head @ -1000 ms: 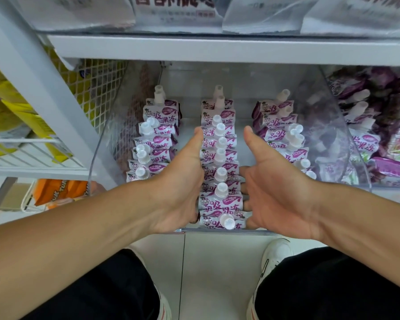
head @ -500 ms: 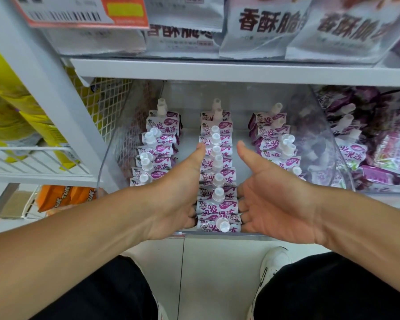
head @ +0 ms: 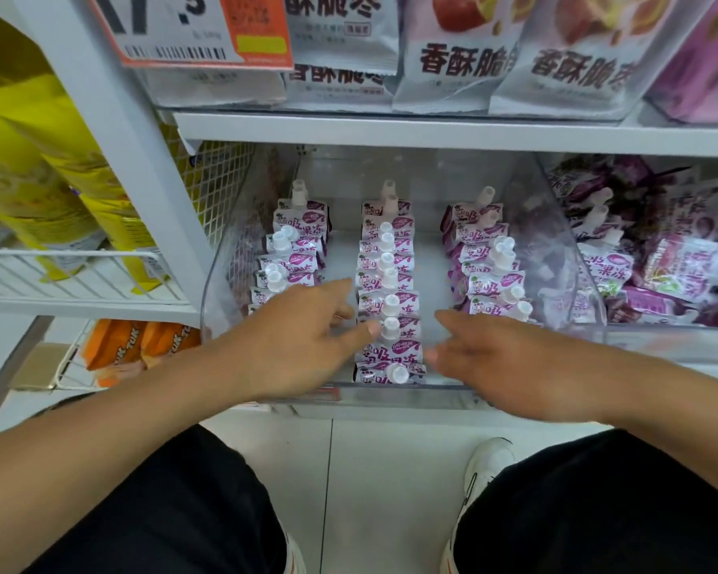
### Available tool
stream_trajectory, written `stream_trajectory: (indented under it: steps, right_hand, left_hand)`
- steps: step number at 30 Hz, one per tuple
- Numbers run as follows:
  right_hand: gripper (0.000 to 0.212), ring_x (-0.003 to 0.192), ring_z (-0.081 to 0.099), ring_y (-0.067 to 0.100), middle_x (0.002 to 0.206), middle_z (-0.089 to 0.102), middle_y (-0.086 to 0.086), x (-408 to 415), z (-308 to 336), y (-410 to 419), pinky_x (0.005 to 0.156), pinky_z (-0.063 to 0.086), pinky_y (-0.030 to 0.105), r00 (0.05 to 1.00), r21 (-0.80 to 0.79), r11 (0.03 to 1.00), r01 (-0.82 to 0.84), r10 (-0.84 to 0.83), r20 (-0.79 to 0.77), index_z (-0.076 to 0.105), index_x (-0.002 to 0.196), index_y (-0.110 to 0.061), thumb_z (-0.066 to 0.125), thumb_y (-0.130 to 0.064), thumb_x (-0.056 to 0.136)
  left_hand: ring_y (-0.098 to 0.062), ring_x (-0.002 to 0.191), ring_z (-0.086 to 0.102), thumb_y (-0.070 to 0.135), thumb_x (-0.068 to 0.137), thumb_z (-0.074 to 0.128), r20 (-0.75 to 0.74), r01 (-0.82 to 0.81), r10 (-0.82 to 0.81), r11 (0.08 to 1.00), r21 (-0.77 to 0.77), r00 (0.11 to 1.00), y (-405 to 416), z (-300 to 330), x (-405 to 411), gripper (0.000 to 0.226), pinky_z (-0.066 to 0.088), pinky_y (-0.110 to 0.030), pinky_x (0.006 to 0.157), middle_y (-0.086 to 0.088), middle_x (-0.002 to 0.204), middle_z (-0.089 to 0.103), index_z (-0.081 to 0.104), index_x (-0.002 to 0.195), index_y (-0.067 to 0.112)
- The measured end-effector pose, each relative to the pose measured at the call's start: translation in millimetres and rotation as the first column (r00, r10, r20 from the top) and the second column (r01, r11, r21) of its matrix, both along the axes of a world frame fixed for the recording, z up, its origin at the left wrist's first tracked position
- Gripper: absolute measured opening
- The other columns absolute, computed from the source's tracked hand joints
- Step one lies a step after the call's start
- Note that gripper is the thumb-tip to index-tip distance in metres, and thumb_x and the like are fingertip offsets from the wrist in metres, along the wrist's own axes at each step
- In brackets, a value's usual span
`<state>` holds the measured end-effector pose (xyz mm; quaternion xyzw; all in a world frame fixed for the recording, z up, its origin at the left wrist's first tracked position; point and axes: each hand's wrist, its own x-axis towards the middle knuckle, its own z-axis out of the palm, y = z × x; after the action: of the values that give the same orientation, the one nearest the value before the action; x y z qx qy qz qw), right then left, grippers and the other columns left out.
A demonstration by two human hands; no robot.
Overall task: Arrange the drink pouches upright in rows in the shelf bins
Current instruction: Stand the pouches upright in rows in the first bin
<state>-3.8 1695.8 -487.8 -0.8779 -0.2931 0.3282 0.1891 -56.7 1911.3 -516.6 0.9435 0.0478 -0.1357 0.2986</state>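
A clear bin (head: 589, 279) is seen on the lower shelf, holding three rows of purple-and-white pouches. The left row (head: 293, 254) stands against the bin's left wall, the middle row (head: 388, 283) runs from the back wall to the front lip, and the right row (head: 486, 263) leans slightly to the right, its caps tilted. Strips of bare bin floor are left between the rows, wider between the middle and right rows than between the left and middle. More pouches are piled loosely in a second bin (head: 660, 329) just to the right, beyond the shared clear wall.

The left hand (head: 303, 345) is held over the front of the left row, fingers loosely spread and closed on nothing; one fingertip is seen at the cap of a middle-row pouch, though contact cannot be made out. The right hand (head: 502, 358) is held flat and released over the gap to the right of the middle row, nothing being grasped.

The bin's front lip (head: 390, 391) lies below both hands. A shelf edge (head: 432, 130) overhangs the bin, with snack bags (head: 452, 55) and a price tag (head: 191, 31) above. Yellow bags (head: 38, 171) are kept in a wire basket to the left.
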Motion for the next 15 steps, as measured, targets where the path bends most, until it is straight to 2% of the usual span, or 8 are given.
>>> stream_trajectory:
  steps: [2,3,5,8,11,13,15]
  right_hand:
    - [0.037,0.091,0.065,0.012,0.098,0.072,0.000,-8,0,-6,0.087,0.050,0.033,0.983,-0.043,0.997,-0.067,0.073,0.167,0.063,0.117,-0.012,0.057,-0.041,0.094]
    - [0.030,0.090,0.066,0.011,0.095,0.072,-0.004,-11,-5,-8,0.084,0.052,0.032,0.959,-0.057,0.992,-0.110,0.121,0.256,0.067,0.112,-0.018,0.061,-0.039,0.091]
    - [0.024,0.095,0.065,0.018,0.098,0.070,-0.006,-18,-16,-9,0.080,0.052,0.031,0.867,-0.174,0.977,-0.126,0.194,0.459,0.066,0.106,-0.026,0.062,-0.041,0.089]
    - [0.020,0.084,0.066,0.026,0.086,0.066,-0.003,-28,-33,-15,0.064,0.045,0.031,0.714,-0.214,0.970,-0.116,0.232,0.661,0.052,0.081,-0.023,0.061,-0.038,0.091]
    - [0.027,0.059,0.062,0.025,0.064,0.057,-0.003,-37,-52,-21,0.045,0.046,0.029,0.621,-0.096,0.994,-0.051,0.107,0.776,0.057,0.062,-0.022,0.081,-0.023,0.073]
    - [0.024,0.059,0.060,0.025,0.061,0.055,-0.003,-43,-62,-22,0.041,0.044,0.028,0.585,-0.005,1.000,-0.020,0.016,0.811,0.063,0.061,-0.020,0.086,-0.018,0.067]
    - [0.021,0.062,0.061,0.027,0.061,0.058,-0.001,-48,-67,-22,0.042,0.046,0.030,0.574,0.063,0.998,-0.002,-0.050,0.817,0.067,0.065,-0.018,0.088,-0.014,0.066]
  left_hand:
    - [-0.004,0.093,0.066,0.062,0.088,0.057,0.245,0.092,-0.128,0.984,0.152,0.961,8,-3,-15,0.051,0.056,-0.035,0.085,0.013,0.104,0.070,0.061,0.125,0.028]
    - [-0.001,0.086,0.065,0.066,0.085,0.055,0.318,0.104,-0.161,0.977,0.188,0.934,11,-5,-20,0.046,0.057,-0.032,0.078,0.017,0.095,0.069,0.065,0.113,0.032]
    - [0.000,0.077,0.062,0.073,0.083,0.048,0.347,0.162,-0.259,0.945,0.284,0.901,10,-9,-29,0.044,0.054,-0.027,0.067,0.019,0.083,0.065,0.064,0.096,0.034]
    - [-0.010,0.069,0.063,0.067,0.085,0.051,0.353,0.262,-0.454,0.841,0.474,0.818,11,-18,-45,0.038,0.049,-0.029,0.055,0.014,0.078,0.062,0.061,0.092,0.031]
    - [-0.021,0.063,0.064,0.041,0.083,0.071,0.382,0.253,-0.535,0.773,0.582,0.753,10,-29,-51,0.018,0.051,-0.033,0.052,0.007,0.072,0.060,0.062,0.085,0.025]
    - [-0.022,0.058,0.062,0.030,0.079,0.079,0.430,0.177,-0.496,0.785,0.594,0.754,5,-32,-52,0.018,0.049,-0.031,0.052,0.005,0.066,0.060,0.063,0.075,0.022]
    - [-0.023,0.060,0.062,0.026,0.080,0.080,0.496,0.123,-0.453,0.817,0.563,0.741,0,-38,-55,0.015,0.050,-0.031,0.052,0.004,0.065,0.061,0.067,0.075,0.020]
